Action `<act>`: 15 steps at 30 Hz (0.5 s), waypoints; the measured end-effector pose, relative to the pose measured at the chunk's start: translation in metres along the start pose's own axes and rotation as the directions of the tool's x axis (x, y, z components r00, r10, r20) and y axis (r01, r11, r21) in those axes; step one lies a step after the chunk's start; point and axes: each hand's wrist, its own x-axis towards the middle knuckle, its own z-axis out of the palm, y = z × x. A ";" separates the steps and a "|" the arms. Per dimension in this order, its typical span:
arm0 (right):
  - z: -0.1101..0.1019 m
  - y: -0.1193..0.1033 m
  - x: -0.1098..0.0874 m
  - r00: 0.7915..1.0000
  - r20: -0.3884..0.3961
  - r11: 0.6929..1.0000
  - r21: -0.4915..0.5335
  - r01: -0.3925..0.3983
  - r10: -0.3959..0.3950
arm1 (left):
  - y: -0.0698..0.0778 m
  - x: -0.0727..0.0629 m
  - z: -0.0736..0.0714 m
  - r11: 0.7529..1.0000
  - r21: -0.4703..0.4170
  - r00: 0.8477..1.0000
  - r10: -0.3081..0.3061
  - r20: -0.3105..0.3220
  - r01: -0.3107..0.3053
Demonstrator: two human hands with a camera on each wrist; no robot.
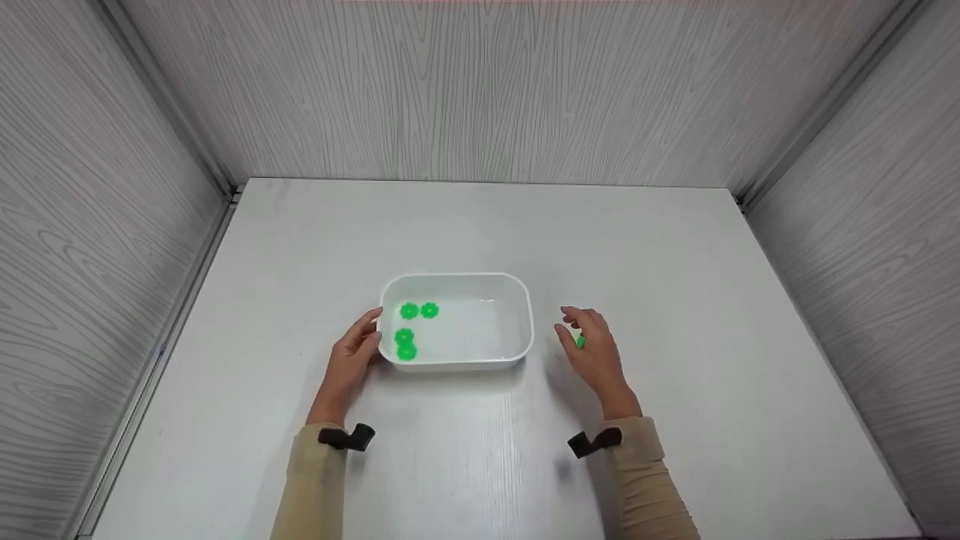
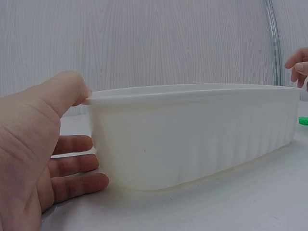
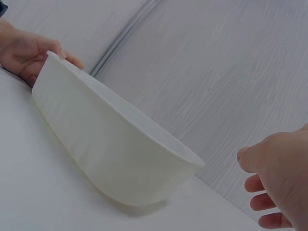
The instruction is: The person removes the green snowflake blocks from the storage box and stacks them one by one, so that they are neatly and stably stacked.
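A white plastic container [image 1: 465,366], rectangular with rounded corners, sits on the table. Several green flower-shaped pieces [image 1: 430,310] lie inside it toward the left. My left hand [image 1: 352,358] holds the container's left end, thumb at the rim and other fingers against the outer wall in the left wrist view. To the right of the container is my right hand [image 1: 598,358], fingers loosely bent and apart, with nothing visible between them in the right wrist view. Another green piece [image 2: 303,121] shows below that hand in the left wrist view, mostly covered by it in the head view.
The white tabletop [image 1: 465,232] extends around the container. Grey wood-patterned panels [image 1: 480,97] enclose it at the back and both sides. A black wrist device [image 1: 347,437] sits at each tan sleeve cuff.
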 end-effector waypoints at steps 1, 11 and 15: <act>0.002 -0.002 0.000 1.000 -0.005 1.000 0.003 0.010 -0.010 | 0.000 0.000 0.000 1.000 -0.010 1.000 0.000 -0.001 0.000; 0.013 -0.025 0.007 0.996 0.004 0.996 0.010 0.089 -0.089 | -0.005 0.002 0.000 0.999 -0.046 1.000 0.002 -0.014 -0.002; 0.017 -0.032 0.011 0.995 0.009 0.995 0.024 0.102 -0.102 | -0.004 0.002 -0.001 0.999 -0.031 1.000 0.018 -0.001 -0.018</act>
